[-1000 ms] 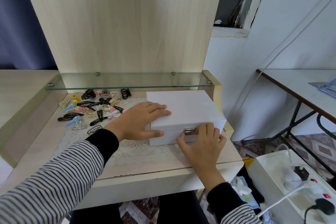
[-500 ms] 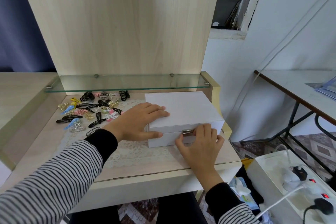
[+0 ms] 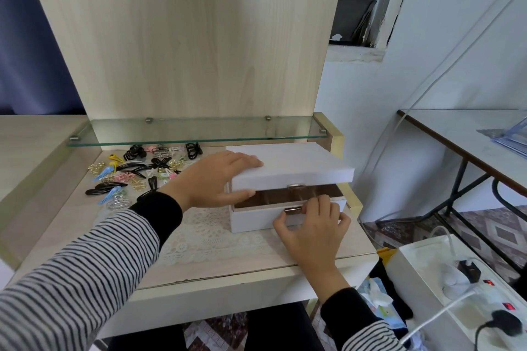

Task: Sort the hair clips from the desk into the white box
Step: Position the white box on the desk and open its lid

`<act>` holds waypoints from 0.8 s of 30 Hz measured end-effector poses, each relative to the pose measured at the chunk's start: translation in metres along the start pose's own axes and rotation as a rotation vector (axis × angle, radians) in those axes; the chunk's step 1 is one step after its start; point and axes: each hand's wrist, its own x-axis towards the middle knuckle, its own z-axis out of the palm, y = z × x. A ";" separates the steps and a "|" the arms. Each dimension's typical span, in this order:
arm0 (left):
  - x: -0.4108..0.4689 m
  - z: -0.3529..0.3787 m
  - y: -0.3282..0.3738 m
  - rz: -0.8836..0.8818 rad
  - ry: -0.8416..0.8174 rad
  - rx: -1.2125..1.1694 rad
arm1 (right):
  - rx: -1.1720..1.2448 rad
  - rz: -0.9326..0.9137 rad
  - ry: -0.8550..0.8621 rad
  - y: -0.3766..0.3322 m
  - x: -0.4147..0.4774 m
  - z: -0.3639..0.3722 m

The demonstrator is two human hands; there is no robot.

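The white box (image 3: 256,218) stands on the desk's right half, its lid (image 3: 296,164) lifted a little at the front so a brown inside shows through the gap. My left hand (image 3: 212,182) grips the lid's left front corner, fingers on top and thumb under its edge. My right hand (image 3: 312,228) rests against the box's front wall, fingertips at the metal clasp (image 3: 293,210). A heap of hair clips (image 3: 134,172) in black, blue, pink, yellow and gold lies on the desk, left of the box.
A glass shelf (image 3: 199,129) hangs just above the clips and the box's back. A lace mat (image 3: 205,236) covers the desk under the box. To the right stand a table (image 3: 456,134) and a low white unit with a power strip (image 3: 467,282).
The lid was shut in both earlier frames; now its front edge has risen and a gap shows. My right hand stays at the clasp, my left hand still on the lid.
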 end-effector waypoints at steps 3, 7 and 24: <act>0.008 -0.015 -0.002 -0.081 0.038 -0.054 | -0.003 0.006 -0.012 0.000 0.000 0.000; 0.014 -0.020 -0.006 -0.134 0.054 -0.168 | -0.029 0.005 -0.013 0.000 0.000 -0.001; 0.018 -0.001 -0.005 -0.251 0.418 -0.418 | 0.628 0.335 -0.064 0.031 0.099 -0.008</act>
